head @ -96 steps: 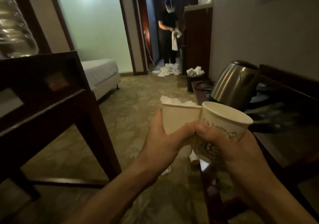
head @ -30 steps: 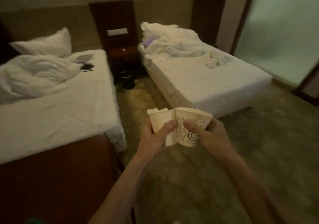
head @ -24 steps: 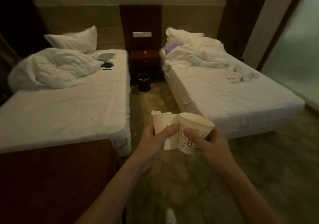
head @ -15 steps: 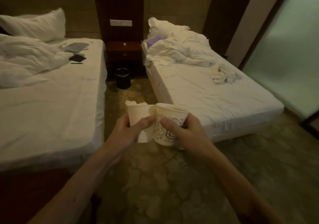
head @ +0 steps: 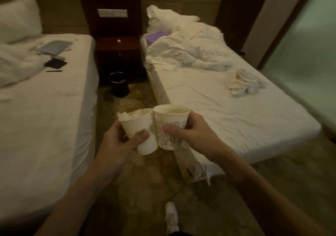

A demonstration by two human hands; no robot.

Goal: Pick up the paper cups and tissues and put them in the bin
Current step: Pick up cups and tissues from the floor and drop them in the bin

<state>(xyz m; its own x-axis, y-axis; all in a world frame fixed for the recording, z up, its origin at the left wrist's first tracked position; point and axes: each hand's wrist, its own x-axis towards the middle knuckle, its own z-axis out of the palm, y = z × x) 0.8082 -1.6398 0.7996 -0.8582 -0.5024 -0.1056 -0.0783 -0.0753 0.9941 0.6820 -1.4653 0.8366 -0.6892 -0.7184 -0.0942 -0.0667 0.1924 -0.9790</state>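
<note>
The left hand [head: 120, 141] curls round a plain paper cup [head: 135, 125], with the thumb across its front; crumpled white tissues [head: 130, 115] poke out of the top of this cup; the right hand [head: 192, 132] curls round a printed paper cup [head: 171, 123] that has a pattern and a big letter B on its side; the two cups touch side by side and are held up in the air above the floor [head: 145, 181], in the gap between two beds; a small dark bin [head: 119, 85] stands on the floor far ahead of the cups, just in front of a dark wooden nightstand [head: 118, 46]; the right bed [head: 227, 112] has a rumpled white cover [head: 190, 52], a purple thing [head: 156, 36] and a little white heap [head: 245, 85] that may be tissues or cloth, too blurry to tell; the left bed [head: 45, 117] has a pillow [head: 18, 17], a flat grey tablet [head: 54, 46], a small dark flat thing [head: 55, 64] and a pen [head: 53, 70]; a white shoe [head: 171, 215] shows low down on the floor.
</note>
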